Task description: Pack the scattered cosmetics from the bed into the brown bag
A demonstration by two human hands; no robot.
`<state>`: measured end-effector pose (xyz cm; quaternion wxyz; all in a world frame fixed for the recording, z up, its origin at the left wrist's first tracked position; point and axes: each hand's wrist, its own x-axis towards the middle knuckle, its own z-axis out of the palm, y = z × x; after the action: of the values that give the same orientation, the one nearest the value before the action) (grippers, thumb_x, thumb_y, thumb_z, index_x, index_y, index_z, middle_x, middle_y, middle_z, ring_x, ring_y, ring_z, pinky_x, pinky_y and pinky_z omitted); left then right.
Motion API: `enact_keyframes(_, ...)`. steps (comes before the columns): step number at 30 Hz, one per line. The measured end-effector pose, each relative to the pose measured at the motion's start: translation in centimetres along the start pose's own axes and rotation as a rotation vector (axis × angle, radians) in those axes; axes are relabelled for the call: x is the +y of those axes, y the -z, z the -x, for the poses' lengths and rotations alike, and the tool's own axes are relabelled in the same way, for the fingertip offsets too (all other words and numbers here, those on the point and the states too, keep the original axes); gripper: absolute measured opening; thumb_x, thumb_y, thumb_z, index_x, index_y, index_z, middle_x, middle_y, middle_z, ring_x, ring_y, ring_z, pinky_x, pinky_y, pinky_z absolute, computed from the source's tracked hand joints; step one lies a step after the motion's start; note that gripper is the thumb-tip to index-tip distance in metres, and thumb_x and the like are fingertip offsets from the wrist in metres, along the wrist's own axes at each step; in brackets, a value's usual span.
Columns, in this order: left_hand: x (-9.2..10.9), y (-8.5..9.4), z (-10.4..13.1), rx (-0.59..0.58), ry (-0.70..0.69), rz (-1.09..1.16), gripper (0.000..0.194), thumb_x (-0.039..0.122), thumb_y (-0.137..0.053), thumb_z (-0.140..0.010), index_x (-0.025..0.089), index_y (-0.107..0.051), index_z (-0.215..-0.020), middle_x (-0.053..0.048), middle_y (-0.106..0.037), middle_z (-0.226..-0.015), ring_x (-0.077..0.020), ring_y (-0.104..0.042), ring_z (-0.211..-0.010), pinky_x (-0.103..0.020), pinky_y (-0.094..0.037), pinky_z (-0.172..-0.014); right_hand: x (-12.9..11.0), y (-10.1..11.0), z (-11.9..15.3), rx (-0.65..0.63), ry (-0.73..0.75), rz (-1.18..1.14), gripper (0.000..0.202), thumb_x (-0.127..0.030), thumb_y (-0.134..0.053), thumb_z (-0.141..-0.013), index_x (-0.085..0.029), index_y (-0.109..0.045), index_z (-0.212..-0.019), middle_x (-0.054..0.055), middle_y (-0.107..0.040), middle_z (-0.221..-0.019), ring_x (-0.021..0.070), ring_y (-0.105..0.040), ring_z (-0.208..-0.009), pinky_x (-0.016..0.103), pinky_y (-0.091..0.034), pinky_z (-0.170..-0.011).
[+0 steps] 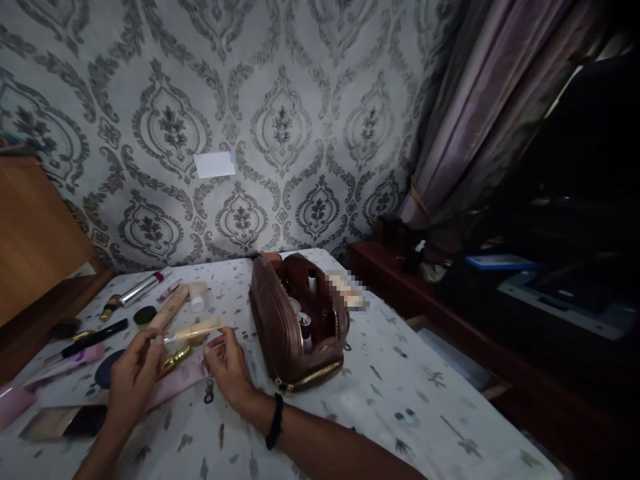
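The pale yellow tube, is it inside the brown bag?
No, the pale yellow tube is between the left hand and the right hand, outside the brown bag.

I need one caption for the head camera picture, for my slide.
Left hand and right hand hold a yellowish tube beside an open brown bag, with cosmetics scattered nearby.

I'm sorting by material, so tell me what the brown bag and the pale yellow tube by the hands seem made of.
Brown bag: leather or imitation; its soft sheen fits both. Zip: probably metal, gold and glinting. Pale yellow tube: likely smooth plastic, given its translucent look.
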<state>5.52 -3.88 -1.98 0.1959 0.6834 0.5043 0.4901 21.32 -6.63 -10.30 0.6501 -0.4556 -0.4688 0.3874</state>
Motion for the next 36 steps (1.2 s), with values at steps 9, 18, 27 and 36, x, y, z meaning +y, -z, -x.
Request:
enact_keyframes(9,0.5,0.0,-0.1,-0.002,0.076,0.030,0.047,0.066,-0.054,-0.079,0.020,-0.061,-0.085,0.005,-0.053,-0.052,-0.0137,-0.050,-0.048,-0.024,-0.042,-0.046,0.4,-0.3,-0.4,0.043,-0.053,-0.066,0.033,-0.029,-0.057,-0.085,-0.023,-0.055,-0.118,0.001,-0.059,-0.093,0.0106,-0.061,-0.063,0.020,-0.044,-0.048)
enact_keyframes(18,0.9,-1.4,-0.2,0.049,0.237,0.301,0.060,0.072,-0.062,-0.071,0.020,-0.059,-0.100,0.006,-0.057,-0.056,-0.0119,-0.050,-0.044,-0.021,-0.039,-0.038,0.1,-0.1,-1.0,0.026,-0.107,-0.089,0.029,-0.027,-0.057,-0.084,-0.022,-0.057,-0.113,-0.003,-0.059,-0.080,0.0095,-0.056,-0.054,0.019,-0.041,-0.044)
enact_keyframes(27,-0.9,-1.4,-0.6,0.032,0.151,0.401,0.046,0.061,-0.055,-0.086,0.020,-0.054,-0.107,0.005,-0.055,-0.062,-0.0092,-0.050,-0.048,-0.017,-0.038,-0.040,-1.1,0.3,-1.2,0.015,-0.081,-0.089,0.035,-0.036,-0.058,-0.082,-0.020,-0.057,-0.112,-0.002,-0.060,-0.079,0.0111,-0.058,-0.058,0.021,-0.043,-0.047)
enact_keyframes(36,-1.3,-1.1,-0.8,0.010,0.153,0.442,0.042,0.059,-0.056,-0.088,0.020,-0.054,-0.104,0.005,-0.055,-0.062,-0.0087,-0.049,-0.047,-0.016,-0.036,-0.040,-1.2,0.1,-1.2,-0.008,-0.077,-0.056,0.038,-0.040,-0.059,-0.081,-0.019,-0.058,-0.112,0.000,-0.062,-0.080,0.0146,-0.065,-0.064,0.022,-0.044,-0.048)
